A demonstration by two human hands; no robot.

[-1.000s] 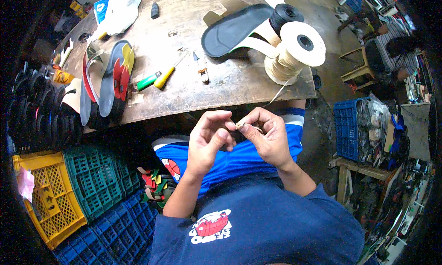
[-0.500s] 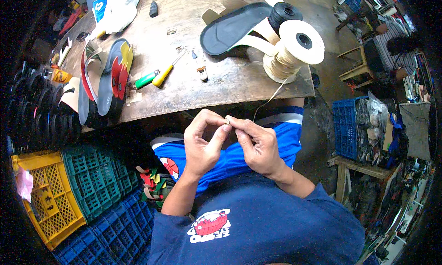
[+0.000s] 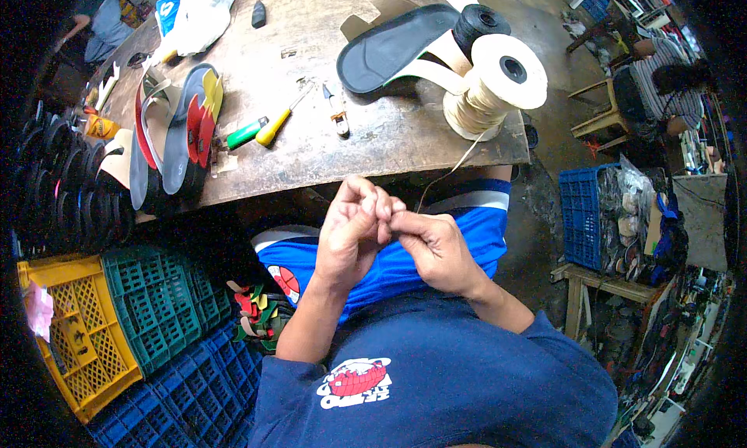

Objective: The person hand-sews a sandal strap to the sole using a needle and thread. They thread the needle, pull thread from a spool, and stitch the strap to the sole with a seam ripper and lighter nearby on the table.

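Cord (image 3: pixel 457 166), one strand, two hands (image 3: pixel 347 238), two spools (image 3: pixel 487 84)

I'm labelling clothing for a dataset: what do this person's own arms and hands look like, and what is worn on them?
The left hand and right hand are bare, with no gloves, watch or bracelet visible. The forearms are uncovered, emerging from short, dark navy sleeves.

Left hand (image 3: pixel 350 229) raised, fingers (image 3: pixel 358 190) curled, right hand (image 3: pixel 440 250) meeting it at the fingertips (image 3: pixel 399 223), forearms (image 3: pixel 306 327) angled inward
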